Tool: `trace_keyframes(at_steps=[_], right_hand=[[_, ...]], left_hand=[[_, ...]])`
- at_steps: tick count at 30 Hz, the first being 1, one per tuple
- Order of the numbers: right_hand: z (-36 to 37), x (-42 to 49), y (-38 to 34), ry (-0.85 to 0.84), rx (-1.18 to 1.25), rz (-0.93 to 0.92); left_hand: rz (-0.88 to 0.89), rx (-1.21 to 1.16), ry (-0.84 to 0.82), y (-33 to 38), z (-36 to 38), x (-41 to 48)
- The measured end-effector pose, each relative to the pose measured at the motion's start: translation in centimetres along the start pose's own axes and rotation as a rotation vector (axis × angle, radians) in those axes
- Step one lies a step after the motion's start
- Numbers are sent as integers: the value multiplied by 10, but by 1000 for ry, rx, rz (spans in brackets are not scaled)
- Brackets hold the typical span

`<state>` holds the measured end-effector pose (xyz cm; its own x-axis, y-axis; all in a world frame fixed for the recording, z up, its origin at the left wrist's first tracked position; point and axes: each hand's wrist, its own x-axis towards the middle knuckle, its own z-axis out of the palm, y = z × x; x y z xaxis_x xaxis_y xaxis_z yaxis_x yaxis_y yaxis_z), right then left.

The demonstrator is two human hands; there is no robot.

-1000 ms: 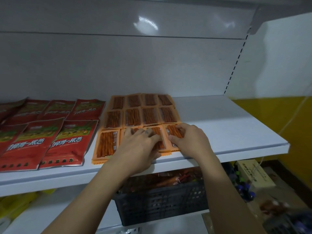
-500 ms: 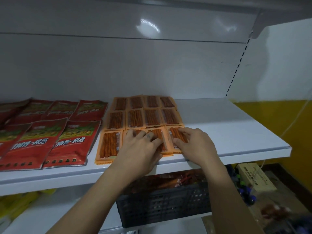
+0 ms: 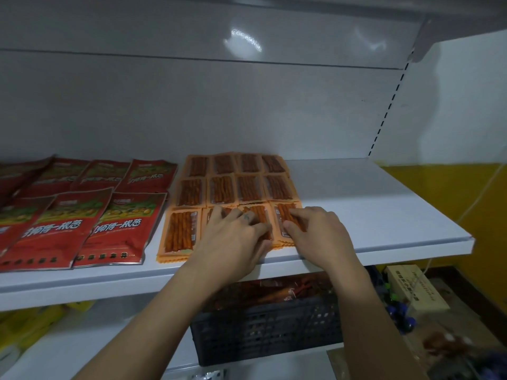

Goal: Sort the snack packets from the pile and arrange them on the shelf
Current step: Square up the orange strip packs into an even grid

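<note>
Shelf-stocking in progress: a person's left hand [image 3: 233, 237] lies flat, fingers straight and spread, across the middle of the front row of flat orange plastic snack packets [image 3: 222, 189]. The packets have clear windows showing reddish-brown sticks and are laid in a three-row grid on the white metal shelf [image 3: 384, 215]. The right hand [image 3: 318, 234], fingers lightly bent and thumb out, rests on the row's last packet, next to the shelf's bare right half. Neither hand appears to grip anything; both seem to be pressing the row square at the shelf's front edge.

The packets look thin, light and slick. Those at the front edge sit several deep, so a stack would likely slide apart under a careless shove. The sticks inside may snap, so it seems safer to nudge with flat fingers on the crimped orange borders, or to lift by a side seam.

Glossy red foil pouches [image 3: 118, 229] fill the shelf's left end. Under the shelf, a black slotted plastic crate [image 3: 269, 330] holds more snacks.
</note>
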<state>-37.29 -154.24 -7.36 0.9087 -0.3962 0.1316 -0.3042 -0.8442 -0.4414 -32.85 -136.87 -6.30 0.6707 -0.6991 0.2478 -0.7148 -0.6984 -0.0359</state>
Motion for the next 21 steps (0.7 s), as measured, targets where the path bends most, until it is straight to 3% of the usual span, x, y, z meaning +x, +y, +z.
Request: trace_keyframes(at_steps=[9,16,21], right_hand=[[-3,0,-6,-16,10,-69],[-3,-10,-44,-32,-35,-303],[11,-17,-74,-134,-93,-431]], left_hand=[[-34,-40,4,-4,-3,-5],[-182,-76,16,-43,-16,-32],[-321,-62,-61,-77,-18,-64]])
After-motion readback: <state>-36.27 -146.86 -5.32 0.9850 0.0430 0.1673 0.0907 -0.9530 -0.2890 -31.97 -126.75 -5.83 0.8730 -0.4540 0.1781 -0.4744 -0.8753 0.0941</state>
